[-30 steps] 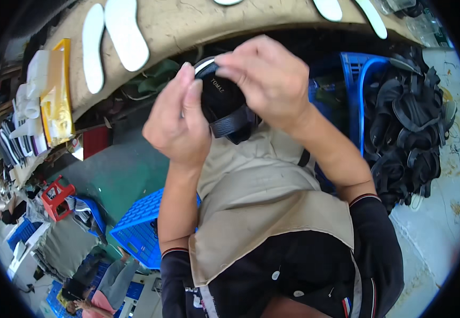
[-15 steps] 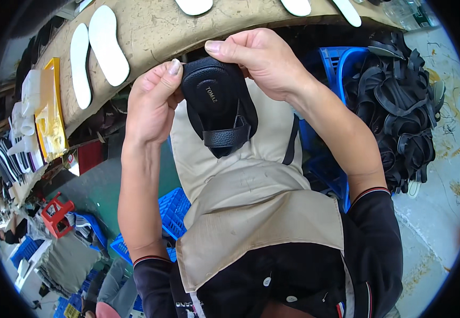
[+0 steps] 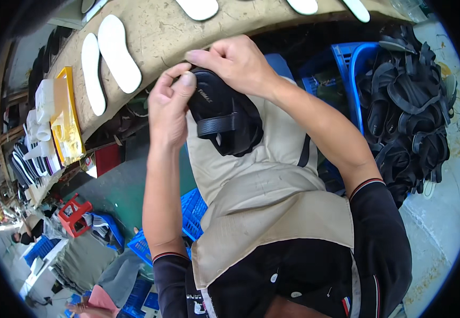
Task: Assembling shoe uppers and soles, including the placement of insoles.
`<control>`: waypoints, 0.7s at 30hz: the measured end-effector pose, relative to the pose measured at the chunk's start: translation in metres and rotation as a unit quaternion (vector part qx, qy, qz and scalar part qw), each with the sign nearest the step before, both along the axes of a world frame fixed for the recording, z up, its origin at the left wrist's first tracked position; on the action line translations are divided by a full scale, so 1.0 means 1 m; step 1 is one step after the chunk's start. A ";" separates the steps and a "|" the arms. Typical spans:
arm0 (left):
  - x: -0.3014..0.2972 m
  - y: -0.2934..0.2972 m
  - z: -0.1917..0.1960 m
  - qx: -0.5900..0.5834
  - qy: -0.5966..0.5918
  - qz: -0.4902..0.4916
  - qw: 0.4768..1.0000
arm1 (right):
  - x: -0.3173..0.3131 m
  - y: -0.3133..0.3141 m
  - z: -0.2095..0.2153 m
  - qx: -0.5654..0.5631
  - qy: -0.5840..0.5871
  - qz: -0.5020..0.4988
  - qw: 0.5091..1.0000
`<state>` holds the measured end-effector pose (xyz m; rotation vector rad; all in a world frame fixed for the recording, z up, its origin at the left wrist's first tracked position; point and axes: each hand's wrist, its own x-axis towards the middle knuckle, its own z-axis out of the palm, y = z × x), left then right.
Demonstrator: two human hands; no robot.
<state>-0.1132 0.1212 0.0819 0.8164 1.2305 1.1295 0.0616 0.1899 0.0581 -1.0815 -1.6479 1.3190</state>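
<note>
I hold a black sandal (image 3: 222, 120) with a strap across it, up in front of my beige apron (image 3: 262, 196). My left hand (image 3: 168, 106) grips its left edge, thumb pressed on the top rim. My right hand (image 3: 235, 62) closes over the upper end of the sandal from above. The sole's inner face points toward me, and its lower end rests against the apron.
A long tan workbench (image 3: 161, 37) runs along the top with white insoles (image 3: 117, 53) lying on it. A blue crate (image 3: 354, 69) at right holds a heap of black sandals (image 3: 408, 116). More blue crates (image 3: 190, 212) and a red stool (image 3: 73, 214) stand on the green floor at left.
Both hands have shifted with the sandal, which has turned from edge-on to showing its strap and inner sole. The left thumb now presses its top rim.
</note>
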 end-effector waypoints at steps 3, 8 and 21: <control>-0.008 -0.001 -0.007 0.015 0.014 -0.014 1.000 | -0.012 0.002 -0.007 0.001 0.030 0.012 0.999; -0.020 0.009 -0.015 0.016 -0.030 -0.045 0.998 | -0.013 -0.001 -0.020 -0.078 0.134 0.009 0.988; -0.014 0.009 -0.012 -0.006 -0.002 -0.014 1.000 | 0.001 -0.007 -0.018 -0.108 -0.011 0.004 0.994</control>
